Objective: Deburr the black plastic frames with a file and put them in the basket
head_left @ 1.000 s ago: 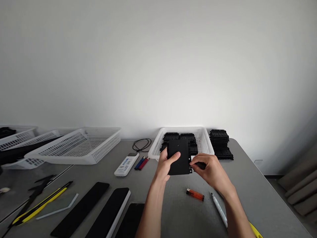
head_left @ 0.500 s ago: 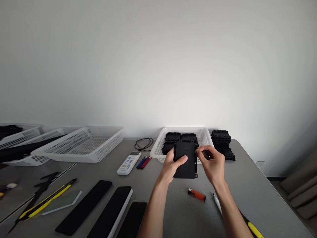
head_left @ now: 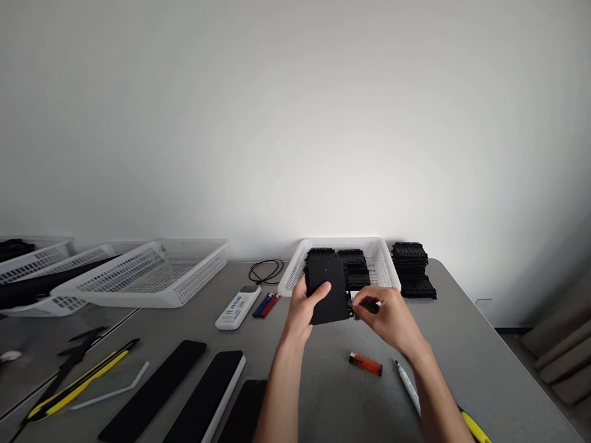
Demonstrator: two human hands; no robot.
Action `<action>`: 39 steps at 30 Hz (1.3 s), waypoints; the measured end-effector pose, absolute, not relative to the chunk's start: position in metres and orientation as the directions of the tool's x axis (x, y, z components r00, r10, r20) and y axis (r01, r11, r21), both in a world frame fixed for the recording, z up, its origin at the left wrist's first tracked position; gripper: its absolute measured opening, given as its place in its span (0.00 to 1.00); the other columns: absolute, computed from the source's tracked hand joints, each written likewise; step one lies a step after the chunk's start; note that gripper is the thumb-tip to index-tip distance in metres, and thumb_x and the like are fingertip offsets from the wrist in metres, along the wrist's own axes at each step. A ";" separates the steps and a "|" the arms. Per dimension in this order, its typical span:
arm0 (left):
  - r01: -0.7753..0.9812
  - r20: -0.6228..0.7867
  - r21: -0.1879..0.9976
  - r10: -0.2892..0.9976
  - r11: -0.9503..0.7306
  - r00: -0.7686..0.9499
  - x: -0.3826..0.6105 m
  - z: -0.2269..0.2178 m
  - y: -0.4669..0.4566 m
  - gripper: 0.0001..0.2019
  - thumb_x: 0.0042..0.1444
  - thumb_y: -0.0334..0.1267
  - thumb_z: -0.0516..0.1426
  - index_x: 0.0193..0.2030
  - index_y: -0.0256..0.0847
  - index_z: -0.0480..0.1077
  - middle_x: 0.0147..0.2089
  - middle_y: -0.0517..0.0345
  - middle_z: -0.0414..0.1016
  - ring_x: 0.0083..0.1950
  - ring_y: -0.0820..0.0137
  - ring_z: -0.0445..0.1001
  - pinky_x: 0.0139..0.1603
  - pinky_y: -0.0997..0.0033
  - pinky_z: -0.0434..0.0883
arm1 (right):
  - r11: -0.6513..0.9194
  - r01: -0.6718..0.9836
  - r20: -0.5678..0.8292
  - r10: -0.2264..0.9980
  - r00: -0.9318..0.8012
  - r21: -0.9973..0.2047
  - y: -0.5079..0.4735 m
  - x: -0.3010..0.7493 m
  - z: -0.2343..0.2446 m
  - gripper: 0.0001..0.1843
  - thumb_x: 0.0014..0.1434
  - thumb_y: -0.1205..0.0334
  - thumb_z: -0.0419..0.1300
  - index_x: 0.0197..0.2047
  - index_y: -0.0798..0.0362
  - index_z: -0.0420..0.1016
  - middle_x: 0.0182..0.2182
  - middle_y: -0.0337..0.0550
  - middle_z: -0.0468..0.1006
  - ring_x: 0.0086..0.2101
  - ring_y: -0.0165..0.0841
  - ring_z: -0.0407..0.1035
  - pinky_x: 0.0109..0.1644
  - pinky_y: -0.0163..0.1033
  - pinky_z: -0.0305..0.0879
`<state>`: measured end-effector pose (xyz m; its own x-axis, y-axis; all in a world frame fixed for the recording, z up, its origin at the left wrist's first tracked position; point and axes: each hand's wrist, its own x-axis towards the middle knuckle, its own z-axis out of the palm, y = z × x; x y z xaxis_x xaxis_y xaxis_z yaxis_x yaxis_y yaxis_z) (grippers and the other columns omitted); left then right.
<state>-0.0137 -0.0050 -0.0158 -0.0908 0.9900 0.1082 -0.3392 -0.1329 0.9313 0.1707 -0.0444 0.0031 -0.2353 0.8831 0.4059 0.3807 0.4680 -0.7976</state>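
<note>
A flat black plastic plate [head_left: 329,301] is held up above the table, in front of a white basket. My left hand [head_left: 302,307] grips it from the left, thumb lying across its face and fingers behind it. Small notched tabs show along the plate's right edge. At the lower right corner my right hand [head_left: 381,314] is closed in a pinch, its fingertips close against that edge. What is between those fingertips is too small and dark to make out. Stacked black plastic pieces [head_left: 353,261] lie in the white basket [head_left: 391,271] behind.
More black pieces [head_left: 413,271] are stacked right of the basket. An orange lighter [head_left: 365,363] and a white marker [head_left: 407,386] lie nearer me. Leftward are a white power bank [head_left: 239,307], two lighters [head_left: 266,305], a black cable [head_left: 266,272], a yellow cutter [head_left: 78,384] and another basket [head_left: 173,296].
Both hands and the plate have shifted slightly left. My right hand's pinch has moved down from the plate's upper right edge to its lower right corner.
</note>
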 end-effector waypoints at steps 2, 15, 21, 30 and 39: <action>-0.299 0.144 0.937 0.980 -0.178 -0.134 -0.015 -0.018 -0.002 0.30 0.41 0.45 0.70 0.52 0.38 0.72 0.45 0.50 0.80 0.45 0.61 0.78 0.44 0.66 0.74 | 0.424 0.426 0.309 0.898 -0.314 -0.799 -0.050 0.177 0.005 0.08 0.56 0.70 0.55 0.32 0.51 0.75 0.25 0.36 0.78 0.26 0.28 0.70 0.30 0.33 0.60; 0.241 0.673 0.724 0.739 -0.646 -0.042 -0.020 -0.019 0.001 0.12 0.50 0.28 0.57 0.25 0.43 0.56 0.38 0.56 0.78 0.50 0.61 0.74 0.53 0.60 0.68 | 0.155 0.207 0.027 0.857 -0.515 -0.966 -0.027 0.173 -0.024 0.19 0.62 0.49 0.58 0.48 0.52 0.80 0.43 0.50 0.81 0.43 0.41 0.75 0.44 0.42 0.71; 0.518 0.724 0.496 0.661 -0.697 0.196 -0.015 -0.016 -0.008 0.11 0.51 0.24 0.53 0.22 0.41 0.60 0.62 0.54 0.68 0.71 0.57 0.53 0.66 0.51 0.54 | -0.082 -0.373 0.042 0.949 -0.312 -0.924 -0.014 0.171 -0.019 0.30 0.57 0.40 0.62 0.56 0.52 0.74 0.40 0.48 0.81 0.35 0.35 0.74 0.34 0.38 0.72; -0.121 0.439 0.890 0.898 -0.440 -0.032 -0.006 -0.019 -0.006 0.28 0.58 0.49 0.58 0.65 0.45 0.63 0.64 0.44 0.68 0.66 0.56 0.65 0.62 0.60 0.66 | 0.115 -0.497 0.130 0.991 0.004 -0.860 -0.009 0.167 -0.024 0.33 0.47 0.53 0.73 0.55 0.51 0.72 0.39 0.44 0.82 0.34 0.33 0.74 0.34 0.35 0.68; -0.165 0.239 0.952 0.962 -0.259 -0.132 -0.005 -0.021 -0.003 0.34 0.46 0.52 0.67 0.58 0.35 0.71 0.31 0.56 0.79 0.37 0.66 0.77 0.39 0.71 0.75 | 0.172 -0.393 0.183 0.983 0.011 -0.903 -0.006 0.167 -0.028 0.29 0.46 0.50 0.72 0.50 0.54 0.77 0.37 0.46 0.83 0.35 0.37 0.76 0.38 0.42 0.72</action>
